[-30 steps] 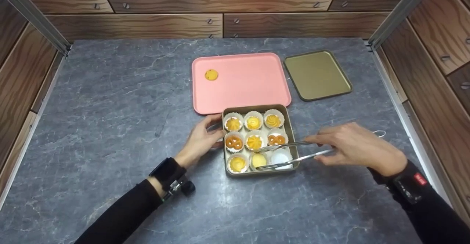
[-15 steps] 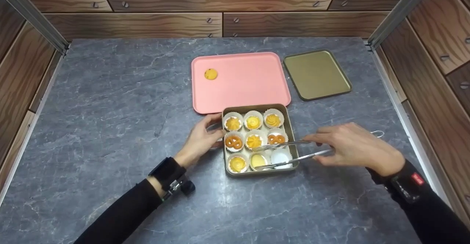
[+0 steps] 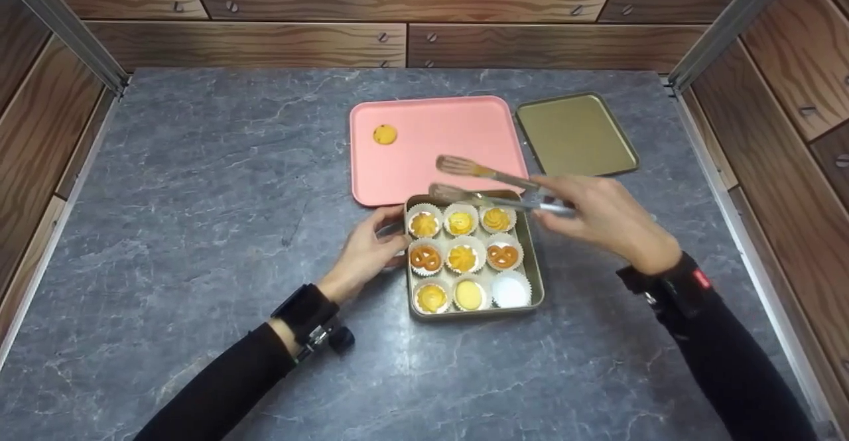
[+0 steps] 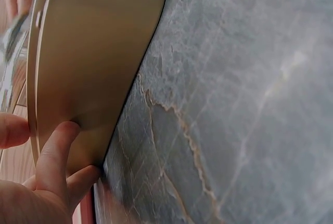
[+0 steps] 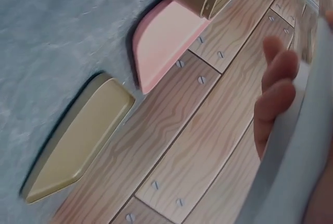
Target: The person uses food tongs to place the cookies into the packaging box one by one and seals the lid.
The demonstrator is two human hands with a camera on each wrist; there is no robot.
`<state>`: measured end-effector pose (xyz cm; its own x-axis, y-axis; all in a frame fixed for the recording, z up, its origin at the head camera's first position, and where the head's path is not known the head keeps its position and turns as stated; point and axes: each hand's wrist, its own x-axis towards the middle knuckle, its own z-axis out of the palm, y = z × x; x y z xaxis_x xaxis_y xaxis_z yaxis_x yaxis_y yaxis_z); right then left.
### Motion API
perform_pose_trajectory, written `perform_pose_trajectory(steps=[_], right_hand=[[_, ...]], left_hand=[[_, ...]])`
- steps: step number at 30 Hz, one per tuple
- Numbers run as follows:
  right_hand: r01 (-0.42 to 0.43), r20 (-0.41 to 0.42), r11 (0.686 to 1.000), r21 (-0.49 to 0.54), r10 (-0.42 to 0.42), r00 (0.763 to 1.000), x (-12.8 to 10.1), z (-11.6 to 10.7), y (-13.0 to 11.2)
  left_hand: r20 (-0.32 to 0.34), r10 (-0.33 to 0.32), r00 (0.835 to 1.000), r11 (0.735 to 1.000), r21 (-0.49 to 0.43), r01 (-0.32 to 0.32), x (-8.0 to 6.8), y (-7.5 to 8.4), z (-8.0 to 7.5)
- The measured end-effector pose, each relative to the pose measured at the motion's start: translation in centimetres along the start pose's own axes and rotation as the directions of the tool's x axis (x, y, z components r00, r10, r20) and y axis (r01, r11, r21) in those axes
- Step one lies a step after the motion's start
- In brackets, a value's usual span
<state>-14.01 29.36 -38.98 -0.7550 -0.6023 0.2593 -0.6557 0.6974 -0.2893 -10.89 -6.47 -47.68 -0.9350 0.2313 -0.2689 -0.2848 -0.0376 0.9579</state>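
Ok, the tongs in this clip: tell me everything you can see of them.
The tongs are slim, bare metal, with two long arms ending in flat slotted tips. The right hand grips them near the back end. The arms stand apart with nothing between the tips, raised over the tin's far edge and the pink tray, pointing left.

Gold lid (image 3: 575, 136) beside pink tray (image 3: 438, 149)
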Motion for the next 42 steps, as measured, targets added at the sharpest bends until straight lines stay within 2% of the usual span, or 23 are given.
perform_pose_trajectory(steps=[5,12,18,22,32,42], right_hand=[[-0.081,-0.003,0.996,-0.029,0.081,0.997,3.2,1.1,0.1],[-0.118,-0.01,0.992,-0.035,0.118,0.993,7.4,2.8,0.2],[-0.181,0.036,0.98,-0.083,0.184,0.982,10.4,4.1,-0.1],[-0.189,0.065,0.975,-0.115,0.197,0.978,12.1,4.8,-0.3],[-0.18,0.059,0.966,-0.185,0.193,0.979,14.6,6.5,-1.1],[-0.211,0.121,0.947,-0.241,0.245,0.962,16.2,7.2,-1.5]], left_hand=[[0.003,-0.003,1.0,1.0,-0.008,0.003,0.0,0.0,0.2],[0.003,0.004,1.0,1.0,-0.02,-0.004,0.0,0.0,0.2],[0.012,0.006,1.0,1.0,-0.012,-0.006,0.1,0.0,0.3],[0.006,0.005,1.0,1.0,-0.01,-0.005,0.0,0.1,0.2],[0.007,-0.007,1.0,1.0,0.022,0.007,0.1,0.2,0.1],[0.006,-0.013,1.0,1.0,0.019,0.013,0.1,0.1,0.0]])
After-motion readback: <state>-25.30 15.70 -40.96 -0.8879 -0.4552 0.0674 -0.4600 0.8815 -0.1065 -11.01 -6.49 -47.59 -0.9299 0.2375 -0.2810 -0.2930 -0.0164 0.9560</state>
